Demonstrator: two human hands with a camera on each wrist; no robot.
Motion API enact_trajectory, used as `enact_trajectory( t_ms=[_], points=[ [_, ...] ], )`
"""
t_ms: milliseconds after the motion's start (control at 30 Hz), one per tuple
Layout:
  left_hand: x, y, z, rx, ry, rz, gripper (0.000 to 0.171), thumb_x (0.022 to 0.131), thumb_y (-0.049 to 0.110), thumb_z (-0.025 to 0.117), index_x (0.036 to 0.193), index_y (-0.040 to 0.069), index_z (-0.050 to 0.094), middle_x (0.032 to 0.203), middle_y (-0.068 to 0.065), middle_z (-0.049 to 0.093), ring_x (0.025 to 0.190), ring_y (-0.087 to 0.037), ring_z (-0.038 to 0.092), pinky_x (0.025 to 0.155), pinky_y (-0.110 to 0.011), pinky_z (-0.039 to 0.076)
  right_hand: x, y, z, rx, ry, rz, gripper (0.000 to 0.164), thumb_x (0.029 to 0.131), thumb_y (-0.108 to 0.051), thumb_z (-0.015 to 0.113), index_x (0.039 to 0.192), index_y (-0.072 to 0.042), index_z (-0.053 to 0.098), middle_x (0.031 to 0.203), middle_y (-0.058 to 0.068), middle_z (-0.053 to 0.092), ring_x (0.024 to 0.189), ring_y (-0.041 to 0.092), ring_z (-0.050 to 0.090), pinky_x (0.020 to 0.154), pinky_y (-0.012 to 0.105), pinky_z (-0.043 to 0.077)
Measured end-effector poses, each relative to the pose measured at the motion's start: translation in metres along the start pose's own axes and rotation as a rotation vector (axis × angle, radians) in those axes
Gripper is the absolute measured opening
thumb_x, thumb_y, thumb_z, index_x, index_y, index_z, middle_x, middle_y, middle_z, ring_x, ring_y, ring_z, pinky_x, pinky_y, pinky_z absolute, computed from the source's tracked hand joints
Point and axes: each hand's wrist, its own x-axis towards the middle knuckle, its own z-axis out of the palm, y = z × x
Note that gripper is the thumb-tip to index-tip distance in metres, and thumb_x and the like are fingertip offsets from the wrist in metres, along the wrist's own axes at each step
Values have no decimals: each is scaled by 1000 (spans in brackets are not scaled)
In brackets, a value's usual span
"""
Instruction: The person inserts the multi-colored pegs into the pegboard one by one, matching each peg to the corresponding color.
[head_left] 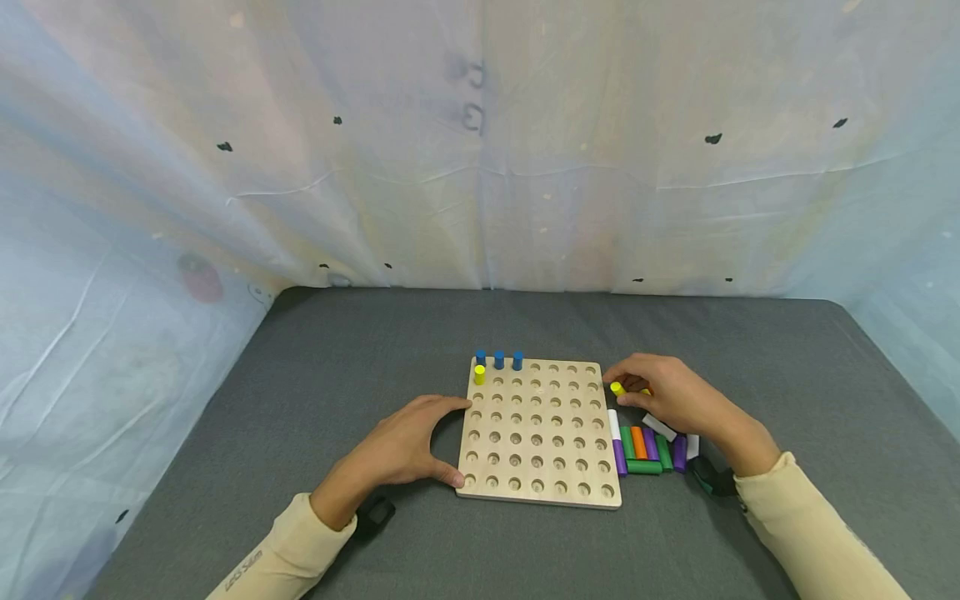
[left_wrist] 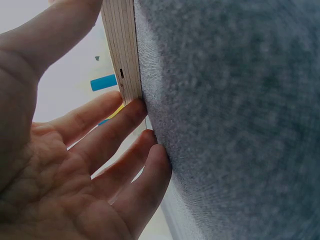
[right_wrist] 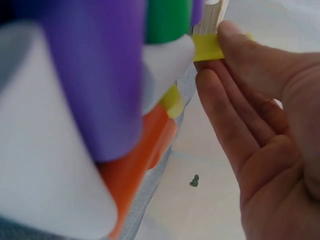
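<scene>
A pale wooden pegboard (head_left: pixel 526 450) with rows of round holes lies on the grey cloth. Three blue pegs (head_left: pixel 498 360) stand along its far row at the left, and one yellow peg (head_left: pixel 479 375) stands just in front of the leftmost. My left hand (head_left: pixel 397 446) rests against the board's left side, thumb at the near corner and fingers stretched along the edge; in the left wrist view the fingertips touch the board's side and the cloth. Beyond the board's right edge, my right hand (head_left: pixel 678 400) pinches another yellow peg (right_wrist: pixel 207 47) between thumb and fingers.
Loose pegs lie beside the board's right edge: a white one (head_left: pixel 613 424), an orange one (head_left: pixel 638 442), a green one (head_left: pixel 643 467) and several others, purple among them. A slanted white peg (head_left: pixel 660 427) lies close under my right hand. A pale curtain (head_left: pixel 562 208) hangs behind the table.
</scene>
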Motion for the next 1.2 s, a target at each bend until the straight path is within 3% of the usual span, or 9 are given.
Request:
enact_trajectory(
  t_ms=[133,267,467,633,967,1200],
  points=[
    [-2,-1,0,-2,-8,-3,98,59,46,94,145,28,50,150,-3,49,142,-27,43,106,-58,42,2,2,3,0,18,-23,25,87,-12,76,110,-20,72,103,-7,71,90,9,68,77,29,57],
    [-4,-2,2,-8,-21,-9,98,60,46,94,146,28,50,151,-3,49,142,-28,43,106,-58,42,5,-1,3,-14,46,-42,24,86,-14,77,109,-20,72,101,-8,72,89,9,69,77,34,57],
    [-2,-2,1,-16,-12,-9,98,60,47,94,146,28,50,151,-3,49,142,-28,43,105,-59,42,18,-17,-2,-3,96,-20,24,87,-18,77,110,-19,72,99,-9,72,91,10,67,84,42,57],
    [-1,-1,0,-13,-10,-4,98,60,47,94,145,29,50,151,-3,49,142,-27,43,105,-58,43,32,-35,-2,20,112,-61,25,89,-18,75,113,-17,71,101,-6,72,92,12,68,84,43,56],
    [-1,0,0,-5,-6,11,98,60,46,94,145,27,50,150,-5,50,142,-28,43,105,-59,43,60,-68,8,60,96,-89,28,89,-24,75,116,-16,72,103,-6,73,91,11,67,83,38,55],
    [-1,0,0,-7,-10,10,97,60,46,94,145,28,50,150,-4,49,141,-27,43,103,-61,43,76,-81,20,111,85,-90,27,89,-23,75,115,-17,72,101,-7,73,91,9,67,81,33,54]
  ],
)
